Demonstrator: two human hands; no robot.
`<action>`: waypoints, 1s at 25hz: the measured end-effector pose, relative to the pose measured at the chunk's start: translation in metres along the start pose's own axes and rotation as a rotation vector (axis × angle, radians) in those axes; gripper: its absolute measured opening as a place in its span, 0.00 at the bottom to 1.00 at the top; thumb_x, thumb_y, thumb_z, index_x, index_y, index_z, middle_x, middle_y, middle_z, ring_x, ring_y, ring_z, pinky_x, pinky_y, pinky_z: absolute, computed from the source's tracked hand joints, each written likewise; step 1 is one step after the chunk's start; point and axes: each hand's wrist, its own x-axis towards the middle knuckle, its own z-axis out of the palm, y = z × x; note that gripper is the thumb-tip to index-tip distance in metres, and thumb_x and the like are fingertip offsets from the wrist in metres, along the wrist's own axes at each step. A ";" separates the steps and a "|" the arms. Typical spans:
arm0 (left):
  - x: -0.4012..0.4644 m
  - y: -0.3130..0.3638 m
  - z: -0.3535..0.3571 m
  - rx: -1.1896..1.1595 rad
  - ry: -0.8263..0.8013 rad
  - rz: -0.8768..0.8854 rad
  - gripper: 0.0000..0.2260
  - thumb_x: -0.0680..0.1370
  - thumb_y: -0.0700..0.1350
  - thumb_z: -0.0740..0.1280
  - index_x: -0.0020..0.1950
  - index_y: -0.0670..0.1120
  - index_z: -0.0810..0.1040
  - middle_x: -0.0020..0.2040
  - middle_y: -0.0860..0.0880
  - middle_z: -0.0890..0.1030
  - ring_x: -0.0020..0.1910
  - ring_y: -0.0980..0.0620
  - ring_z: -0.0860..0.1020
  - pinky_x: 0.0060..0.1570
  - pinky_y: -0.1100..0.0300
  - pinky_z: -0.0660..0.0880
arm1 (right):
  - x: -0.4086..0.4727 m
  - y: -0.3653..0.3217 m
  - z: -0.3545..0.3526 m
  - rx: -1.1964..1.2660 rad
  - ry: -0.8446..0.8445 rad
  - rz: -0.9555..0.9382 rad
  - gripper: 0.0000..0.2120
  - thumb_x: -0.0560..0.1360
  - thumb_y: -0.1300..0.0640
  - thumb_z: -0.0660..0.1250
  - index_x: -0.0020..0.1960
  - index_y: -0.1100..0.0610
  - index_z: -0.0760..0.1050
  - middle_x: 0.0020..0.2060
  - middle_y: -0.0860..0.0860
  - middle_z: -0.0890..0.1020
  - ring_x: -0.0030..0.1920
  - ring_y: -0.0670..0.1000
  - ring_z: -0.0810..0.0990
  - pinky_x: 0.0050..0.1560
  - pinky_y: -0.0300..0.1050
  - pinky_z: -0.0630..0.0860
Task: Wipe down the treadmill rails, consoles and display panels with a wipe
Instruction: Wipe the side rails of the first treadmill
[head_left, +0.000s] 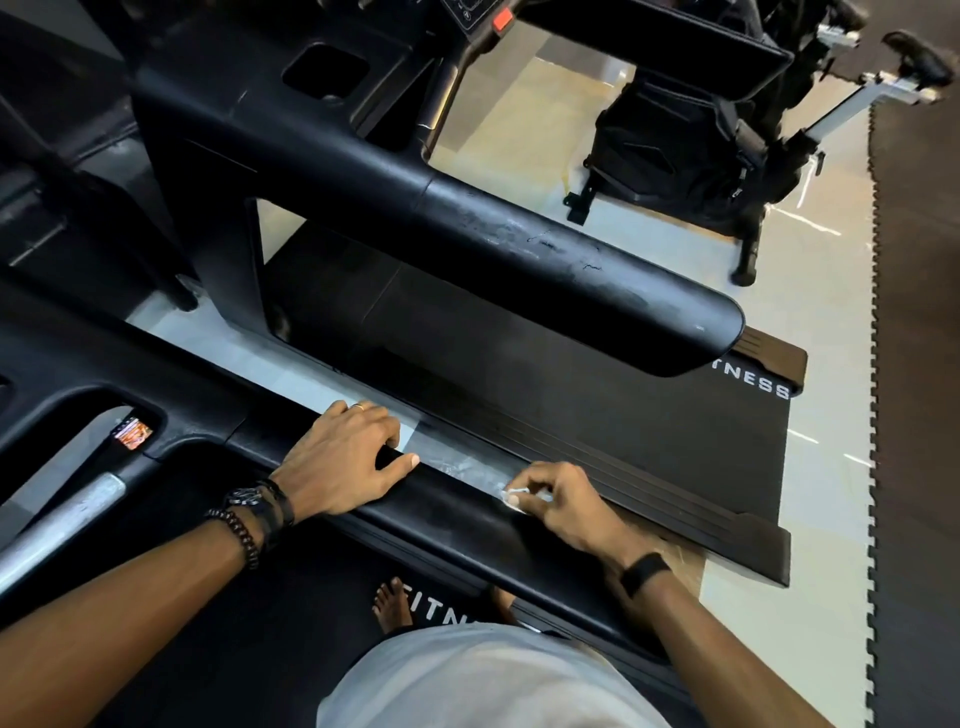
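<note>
You stand barefoot on the belt of a black treadmill (291, 623), and its right side rail (457, 514) runs across in front of you from lower right to upper left. A second treadmill (597, 415) sits just beyond, with its own thick rail (545, 260) showing pale smears along the top. Further back stands an exercise bike (691, 156) on the light floor (821, 312), beside dark interlocking mats (914, 364).

Your left hand (345, 462) rests on the near rail, fingers curled over its far edge and thumb lying along the top. Your right hand (558, 506) is further down the same rail; its grip is pinched on a small white wipe (511, 496), which is pressed against the rail's top surface, just past a streaky patch.

A red button (503, 22) shows on the far console.
</note>
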 end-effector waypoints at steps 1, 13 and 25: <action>0.000 0.000 0.000 -0.003 0.002 -0.005 0.29 0.76 0.69 0.46 0.51 0.50 0.77 0.48 0.57 0.77 0.52 0.55 0.73 0.57 0.57 0.66 | 0.010 -0.009 0.010 -0.007 -0.018 -0.033 0.03 0.76 0.59 0.74 0.43 0.55 0.84 0.40 0.44 0.83 0.43 0.39 0.79 0.50 0.42 0.74; 0.001 0.000 0.001 0.014 -0.018 -0.015 0.29 0.76 0.70 0.46 0.51 0.51 0.77 0.48 0.57 0.77 0.51 0.56 0.74 0.58 0.57 0.67 | 0.028 0.011 0.006 -0.035 -0.118 0.059 0.05 0.77 0.62 0.73 0.43 0.61 0.84 0.38 0.47 0.84 0.39 0.40 0.78 0.47 0.45 0.77; 0.002 -0.002 0.003 -0.008 -0.034 -0.012 0.28 0.77 0.70 0.48 0.53 0.51 0.78 0.50 0.57 0.78 0.52 0.56 0.74 0.60 0.56 0.68 | 0.025 0.019 0.000 -0.060 -0.140 0.064 0.06 0.76 0.66 0.72 0.45 0.58 0.86 0.45 0.49 0.88 0.49 0.44 0.85 0.53 0.46 0.81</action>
